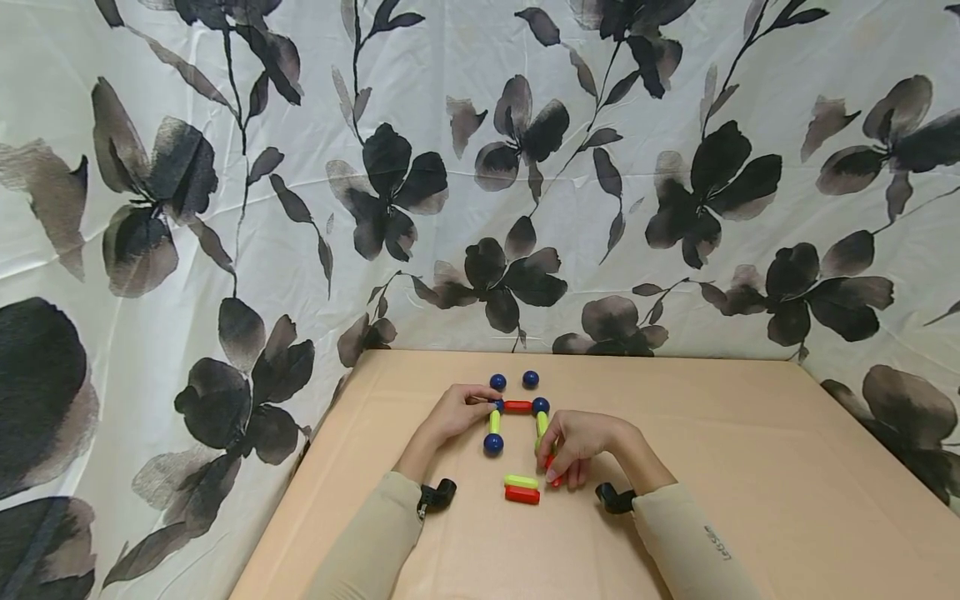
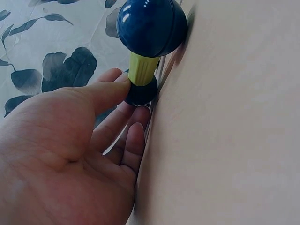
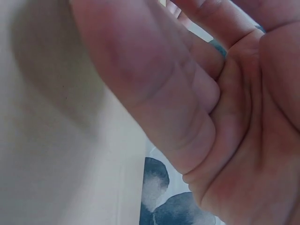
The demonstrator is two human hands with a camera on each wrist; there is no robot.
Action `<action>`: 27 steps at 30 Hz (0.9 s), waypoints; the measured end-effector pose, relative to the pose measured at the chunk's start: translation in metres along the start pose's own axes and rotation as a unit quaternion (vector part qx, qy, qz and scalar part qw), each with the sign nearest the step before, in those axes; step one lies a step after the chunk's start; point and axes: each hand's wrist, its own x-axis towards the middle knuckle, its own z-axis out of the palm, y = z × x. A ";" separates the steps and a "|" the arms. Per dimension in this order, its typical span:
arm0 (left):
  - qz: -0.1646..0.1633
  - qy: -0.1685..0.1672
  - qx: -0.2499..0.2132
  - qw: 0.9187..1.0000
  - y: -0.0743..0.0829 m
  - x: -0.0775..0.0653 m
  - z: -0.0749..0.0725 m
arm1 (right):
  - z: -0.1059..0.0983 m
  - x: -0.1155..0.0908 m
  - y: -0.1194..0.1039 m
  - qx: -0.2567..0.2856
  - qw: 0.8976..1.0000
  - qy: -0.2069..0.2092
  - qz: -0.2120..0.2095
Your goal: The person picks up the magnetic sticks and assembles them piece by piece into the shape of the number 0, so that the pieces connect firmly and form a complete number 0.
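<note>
My left hand (image 1: 453, 417) pinches a blue ball (image 2: 142, 93) at the far left corner of a U-shaped build of rods and balls. From that ball a red rod (image 1: 517, 407) runs across to another blue ball (image 1: 541, 406). A yellow-green rod (image 1: 494, 422) comes toward me on the left, ending in a blue ball (image 1: 492, 443). On the right, a second yellow-green rod (image 1: 542, 423) reaches my right hand (image 1: 585, 442), which holds a red rod (image 1: 550, 461) in its fingertips. In the right wrist view, the fingers hide that rod.
Two loose blue balls (image 1: 531, 380) lie just beyond the build. Nearer me, a yellow-green rod (image 1: 521, 481) and a red rod (image 1: 522, 495) lie side by side on the tan table (image 1: 750, 467). Behind the table's far edge hangs a floral cloth (image 1: 450, 317).
</note>
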 end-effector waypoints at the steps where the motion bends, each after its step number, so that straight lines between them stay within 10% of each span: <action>1: 0.000 0.000 0.000 1.000 0.000 0.000 0.000 | 0.000 0.000 0.000 0.000 1.000 -0.001 0.000; 9: 0.000 0.003 -0.015 1.000 0.002 -0.002 0.001 | -0.009 -0.004 0.004 -0.002 0.999 0.036 -0.031; 19: 0.000 0.000 -0.006 1.000 0.003 -0.002 -0.001 | -0.026 0.000 0.019 -0.045 0.968 0.222 -0.111; 27: -0.002 -0.006 0.005 1.000 -0.002 0.000 -0.001 | -0.020 0.010 0.029 -0.022 0.983 0.160 -0.086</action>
